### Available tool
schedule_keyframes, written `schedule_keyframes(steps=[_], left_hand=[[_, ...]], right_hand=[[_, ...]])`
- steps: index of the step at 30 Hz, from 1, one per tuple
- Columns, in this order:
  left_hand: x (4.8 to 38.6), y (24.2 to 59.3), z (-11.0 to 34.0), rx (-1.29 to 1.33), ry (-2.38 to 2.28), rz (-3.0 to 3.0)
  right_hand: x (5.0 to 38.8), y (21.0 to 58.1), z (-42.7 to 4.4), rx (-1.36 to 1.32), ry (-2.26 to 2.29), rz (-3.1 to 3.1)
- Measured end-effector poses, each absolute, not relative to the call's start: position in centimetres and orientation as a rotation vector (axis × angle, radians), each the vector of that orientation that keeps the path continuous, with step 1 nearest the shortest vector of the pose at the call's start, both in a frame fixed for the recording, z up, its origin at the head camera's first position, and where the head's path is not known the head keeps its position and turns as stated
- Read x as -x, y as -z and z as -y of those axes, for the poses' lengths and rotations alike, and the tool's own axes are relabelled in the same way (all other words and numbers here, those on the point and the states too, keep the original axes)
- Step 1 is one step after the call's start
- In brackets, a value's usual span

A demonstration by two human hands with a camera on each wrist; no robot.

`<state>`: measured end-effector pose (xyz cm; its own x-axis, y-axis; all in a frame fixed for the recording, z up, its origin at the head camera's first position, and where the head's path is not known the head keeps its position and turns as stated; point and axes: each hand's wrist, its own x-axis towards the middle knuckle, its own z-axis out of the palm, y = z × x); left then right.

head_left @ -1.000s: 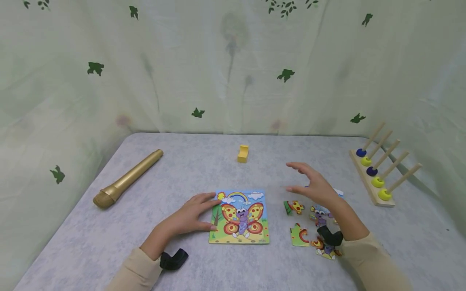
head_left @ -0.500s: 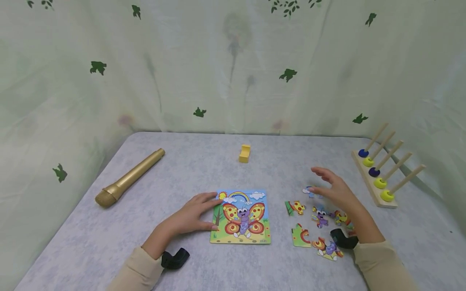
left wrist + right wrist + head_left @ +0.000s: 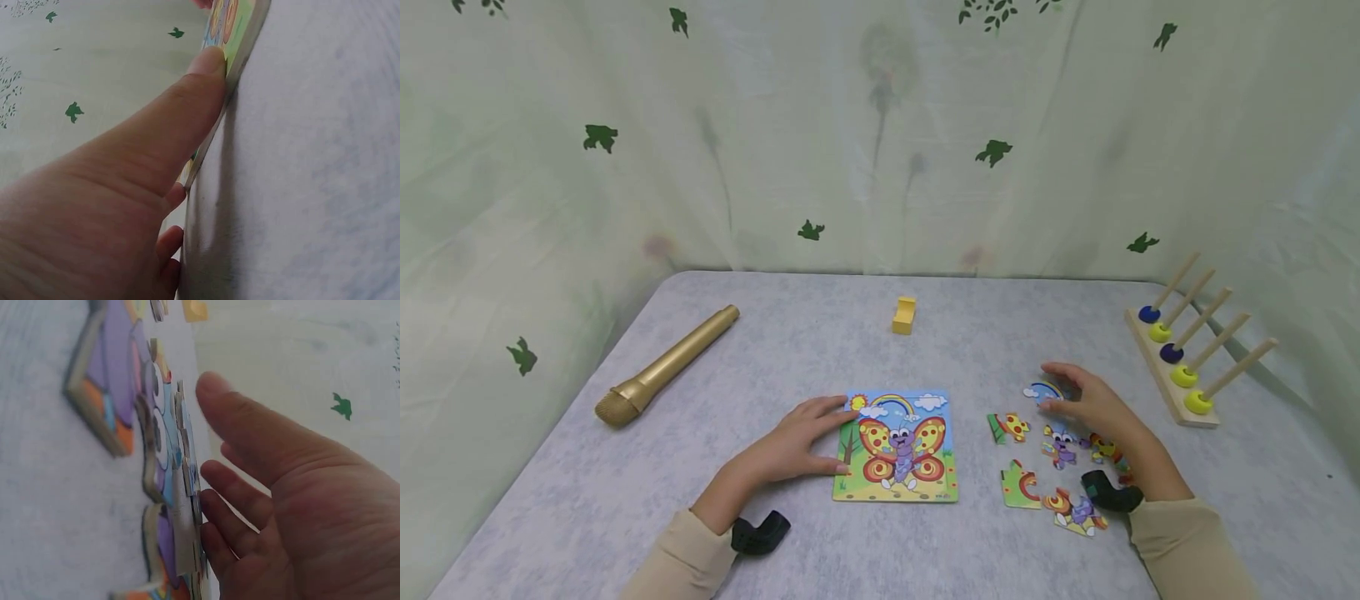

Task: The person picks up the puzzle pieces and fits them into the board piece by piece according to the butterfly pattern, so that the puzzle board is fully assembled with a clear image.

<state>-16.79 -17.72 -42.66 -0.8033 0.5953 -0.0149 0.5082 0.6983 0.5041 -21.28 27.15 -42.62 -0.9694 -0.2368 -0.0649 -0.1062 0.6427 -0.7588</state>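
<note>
"Grip, both hands?"

"Left hand (image 3: pixel 792 440) rests spread at the board (image 3: pixel 898 450)'s left edge; right hand (image 3: pixel 1092 405) spread about the rainbow piece (image 3: pixel 1041 390), no pinch seen, contact unclear."

"Step?"

"Picking out a piece, probably; next move calls for closing on it."

"Position, look, largest first?"

"Board: roughly midway between the table (image 3: pixel 805 333)'s side edges; square, butterfly print. Loose pieces (image 3: pixel 1019 492): toward the table's right edge, flat, irregular. Rainbow piece: nearest the far edge among them; blue, cloud at left."

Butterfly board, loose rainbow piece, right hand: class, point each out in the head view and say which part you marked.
Butterfly board (image 3: pixel 902 452), head view: the printed butterfly's body.
Rainbow piece (image 3: pixel 1043 392), head view: just under the arc.
Right hand (image 3: pixel 1092 407), head view: between fingers and wrist.
</note>
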Motion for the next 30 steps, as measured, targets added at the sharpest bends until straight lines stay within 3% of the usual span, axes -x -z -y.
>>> schedule_keyframes(steps=[16, 30], left_hand=[[16.7, 42.5, 17.7, -0.916, -0.755, -2.739], [16.7, 42.7, 17.7, -0.901, -0.760, -2.748]], right_hand=[[21.3, 43.1, -27.3, 0.481, 1.089, -2.790], [21.1, 42.3, -26.4, 0.385, 0.989, -2.889]])
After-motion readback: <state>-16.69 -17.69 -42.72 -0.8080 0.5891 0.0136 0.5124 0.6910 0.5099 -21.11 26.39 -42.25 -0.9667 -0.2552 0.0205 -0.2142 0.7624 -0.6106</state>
